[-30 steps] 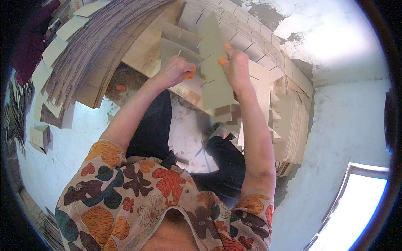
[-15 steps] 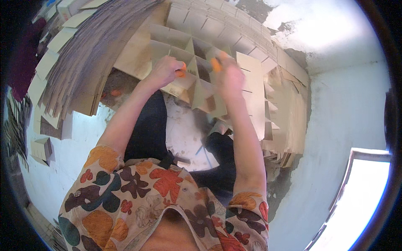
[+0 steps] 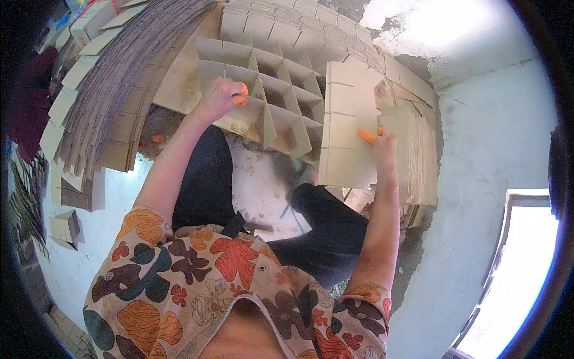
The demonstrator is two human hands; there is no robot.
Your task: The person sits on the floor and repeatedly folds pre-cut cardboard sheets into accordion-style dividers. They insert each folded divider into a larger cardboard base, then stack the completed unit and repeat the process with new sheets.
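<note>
A cardboard grid (image 3: 286, 122) stands at 12 o'clock, a wall of it pinched in the left hand (image 3: 220, 99); the right hand (image 3: 385, 145) touches slotted panels (image 3: 347, 128) at 1 o'clock, grip unclear. A sideways tug could unseat the grid's slots.

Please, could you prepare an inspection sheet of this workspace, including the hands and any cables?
Surface: tan board beside the cardboard grid; pale floor, stained.
Work things: cardboard grid, cells open upward; slotted sheet right of it.
Clutter: long cardboard stack at left; small cardboard piece on floor.
Hands: left hand pinches the grid's left side; right hand touches the slotted sheet, grip unclear.
Cables: none certain; thin blue strip on floor.
Surroundings: wall with peeling patches.
</note>
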